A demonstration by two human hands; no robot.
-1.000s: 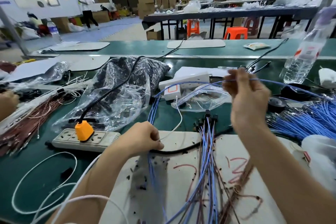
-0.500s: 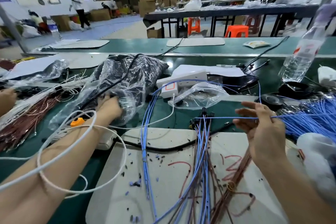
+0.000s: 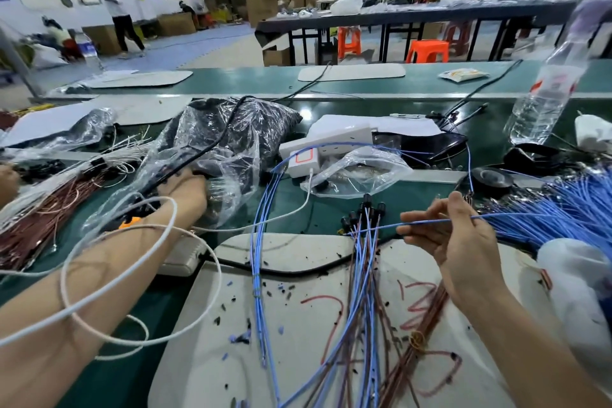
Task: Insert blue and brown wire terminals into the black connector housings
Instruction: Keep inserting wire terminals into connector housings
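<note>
**Q:** Where is the right hand (image 3: 463, 242), and what do its fingers do?

**A:** It is raised over the white mat (image 3: 298, 325), palm toward the camera. Thumb and fingertips pinch one blue wire (image 3: 381, 228). The wire runs level from the blue wire pile (image 3: 563, 205) at the right toward the centre. The remaining fingers are loosely spread.

**Q:** And the left hand (image 3: 185, 187)?

**A:** It reaches into the clear plastic bag (image 3: 225, 146) of dark parts at the left of the green bench (image 3: 410, 192). The plastic hides its fingers, so it cannot be told whether they grip anything. A white cable (image 3: 173, 214) loops over the forearm.

**Q:** Where are the housings?

**A:** Several black housings (image 3: 366, 205) sit at the far ends of a blue-and-brown wire bundle (image 3: 364, 275), which lies on the mat. They are just left of the right hand's fingertips. Loose brown wires (image 3: 43, 219) lie at the far left.
</note>
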